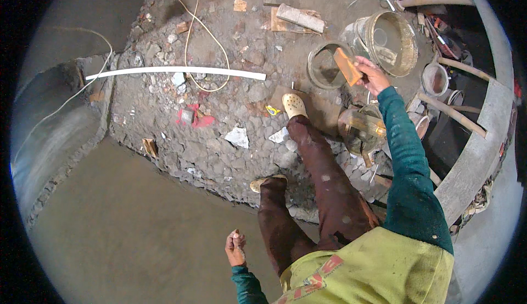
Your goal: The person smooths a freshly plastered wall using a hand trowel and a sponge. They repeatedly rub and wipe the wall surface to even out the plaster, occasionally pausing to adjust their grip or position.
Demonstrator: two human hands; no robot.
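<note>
The left hand (236, 247) hung loosely curled at six o'clock, its hold unclear. At one o'clock the right hand (372, 75) gripped an orange float (348, 66) over a small bucket (325, 65); tilting it steeply would probably shed mortar cleanly.

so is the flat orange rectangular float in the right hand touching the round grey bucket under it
Cannot tell. In the head view the right hand holds the flat orange rectangular float overlapping the round grey bucket rim, but looking down hides any gap.

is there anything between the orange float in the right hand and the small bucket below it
Nothing visible does. The right hand holds the orange float directly over the small bucket, overlapping its rim, with no object between them.
</note>
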